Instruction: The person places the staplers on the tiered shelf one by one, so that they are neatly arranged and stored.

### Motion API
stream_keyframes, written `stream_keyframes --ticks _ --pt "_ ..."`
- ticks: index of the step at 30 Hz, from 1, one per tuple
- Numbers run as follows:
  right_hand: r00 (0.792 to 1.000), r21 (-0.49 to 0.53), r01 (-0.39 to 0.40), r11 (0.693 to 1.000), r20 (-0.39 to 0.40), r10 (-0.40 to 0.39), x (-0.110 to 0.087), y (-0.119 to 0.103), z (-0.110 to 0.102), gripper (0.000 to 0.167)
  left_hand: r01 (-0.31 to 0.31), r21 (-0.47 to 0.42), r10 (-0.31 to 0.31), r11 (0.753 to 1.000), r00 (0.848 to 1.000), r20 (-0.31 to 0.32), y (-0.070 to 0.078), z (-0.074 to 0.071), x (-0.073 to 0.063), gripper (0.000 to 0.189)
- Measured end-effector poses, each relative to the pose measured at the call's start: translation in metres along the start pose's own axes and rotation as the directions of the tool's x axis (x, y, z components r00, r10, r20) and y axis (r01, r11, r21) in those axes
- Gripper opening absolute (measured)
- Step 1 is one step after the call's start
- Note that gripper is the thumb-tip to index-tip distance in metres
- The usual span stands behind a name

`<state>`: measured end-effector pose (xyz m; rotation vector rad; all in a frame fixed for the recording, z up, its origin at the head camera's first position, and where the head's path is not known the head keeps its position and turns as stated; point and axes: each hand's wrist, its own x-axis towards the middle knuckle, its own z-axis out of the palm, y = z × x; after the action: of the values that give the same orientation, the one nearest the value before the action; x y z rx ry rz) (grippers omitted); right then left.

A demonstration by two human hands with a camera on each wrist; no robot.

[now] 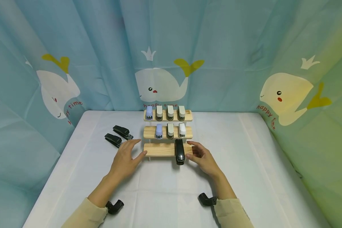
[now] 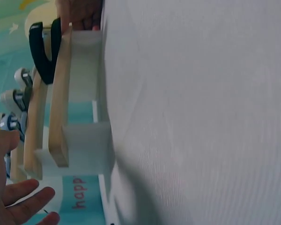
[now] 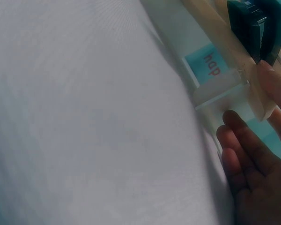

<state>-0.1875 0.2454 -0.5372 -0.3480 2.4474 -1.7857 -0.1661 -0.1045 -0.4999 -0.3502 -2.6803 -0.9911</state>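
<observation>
A three-tier wooden display rack [image 1: 159, 150] on clear supports stands in the middle of the table. A black stapler [image 1: 180, 152] lies across the right part of its lowest shelf, front end overhanging. My right hand [image 1: 203, 158] grips that shelf's right end beside the stapler, thumb at the front edge and index finger behind; in the right wrist view its other fingers [image 3: 241, 140] curl below, by the clear support. At the left end, my left hand [image 1: 126, 160] has its thumb right at the shelf edge and its fingers spread. Two more black staplers [image 1: 122, 131] lie beyond the left hand.
Small staplers [image 1: 170, 130] in lilac, grey and white fill parts of the middle and top shelves. A patterned curtain [image 1: 231, 63] hangs behind the white table [image 1: 245, 152] and along its sides. Black wrist-worn devices [image 1: 207, 199] sit at both sleeves.
</observation>
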Motion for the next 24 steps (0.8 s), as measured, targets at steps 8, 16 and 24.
stream_keyframes --ticks 8,16,24 --pt "1.0 -0.008 -0.003 1.0 -0.008 0.003 0.001 0.0 -0.001 0.058 0.026 0.014 -0.026 1.0 1.0 -0.009 -0.011 -0.01 0.005 0.06" --pt "1.0 -0.011 -0.006 1.0 -0.013 0.006 0.0 0.001 -0.001 0.058 0.091 0.062 -0.091 0.994 0.996 -0.003 -0.023 -0.02 0.011 0.065" --pt "1.0 -0.008 0.001 1.0 -0.018 -0.002 0.001 0.002 0.0 0.058 0.161 0.101 -0.163 0.982 0.987 0.008 -0.037 -0.029 0.017 0.076"
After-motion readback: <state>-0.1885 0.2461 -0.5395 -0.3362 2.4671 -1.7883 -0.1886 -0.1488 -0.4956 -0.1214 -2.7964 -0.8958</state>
